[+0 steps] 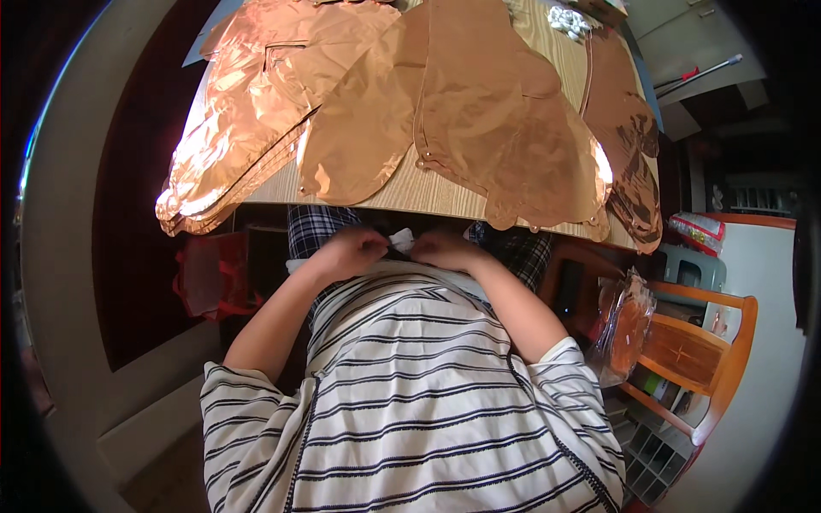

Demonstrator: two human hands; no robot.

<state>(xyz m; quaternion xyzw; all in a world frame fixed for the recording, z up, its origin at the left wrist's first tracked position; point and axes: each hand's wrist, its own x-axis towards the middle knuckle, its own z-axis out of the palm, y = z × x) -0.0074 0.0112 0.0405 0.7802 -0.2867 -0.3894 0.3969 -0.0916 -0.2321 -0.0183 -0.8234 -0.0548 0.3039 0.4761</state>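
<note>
Both hands are low over my lap, just under the near edge of the table. My left hand [352,253] is closed with its fingers curled. Facing it, my right hand [446,250] is closed too, its fingertips pinched together. A small white crumpled thing [400,239] and something dark show between the hands. What the fingers grip is too small and shaded to make out. Beyond them, several flat copper-coloured foil balloons [479,103] lie overlapping on the wooden table [410,188]. Some of their rounded ends hang over its near edge.
A white bundle [569,22] sits at the table's far right. To the right is a wooden chair [684,350], with a clear plastic bag [629,329] of copper-coloured foil beside it. A red bag [205,278] stands below the table's left side.
</note>
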